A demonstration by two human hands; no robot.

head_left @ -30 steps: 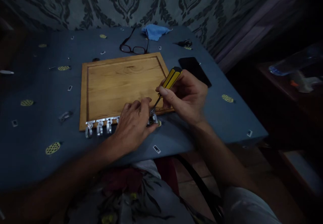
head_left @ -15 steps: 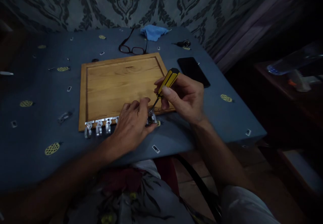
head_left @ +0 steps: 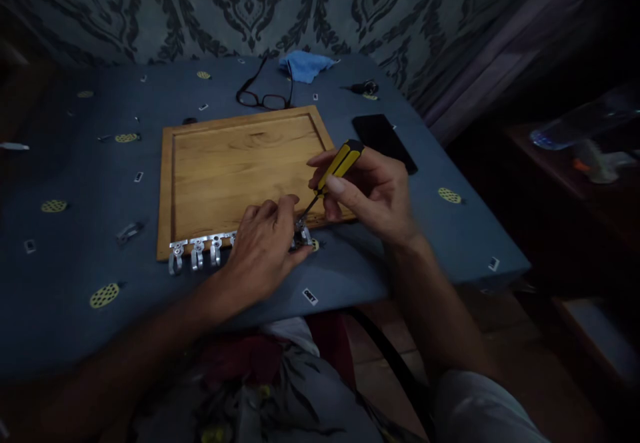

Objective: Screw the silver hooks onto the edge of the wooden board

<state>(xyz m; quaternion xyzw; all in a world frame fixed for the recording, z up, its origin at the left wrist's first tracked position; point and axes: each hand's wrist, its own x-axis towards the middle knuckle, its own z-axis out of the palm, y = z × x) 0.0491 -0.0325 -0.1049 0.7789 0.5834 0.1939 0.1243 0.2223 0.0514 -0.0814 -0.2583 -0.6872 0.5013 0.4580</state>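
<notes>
In my right hand (head_left: 383, 193) is a yellow and black screwdriver (head_left: 340, 166), gripped between thumb and fingers and tilted. Its tip meets a metal clip (head_left: 305, 234) at the near edge of a framed wooden board (head_left: 240, 170). My left hand (head_left: 265, 243) lies over that edge, its fingers closed together and its thumb under the clip, pinching it against the wood. To its left, several silver clips (head_left: 197, 254) hang in a row along the edge. My left hand covers part of the row, and the screw under the tip is too small to make out.
The blue cloth-covered table (head_left: 350, 276) holds a loose clip (head_left: 129, 232) left of the board. Beyond it are eyeglasses (head_left: 263, 100), a blue cloth (head_left: 307, 65) and a small dark tool (head_left: 364, 87). A black phone (head_left: 384, 142) lies by my right hand.
My right hand and the screwdriver handle have shifted slightly right and toward me, with the tip staying at the clip. My left hand keeps its place on the board.
</notes>
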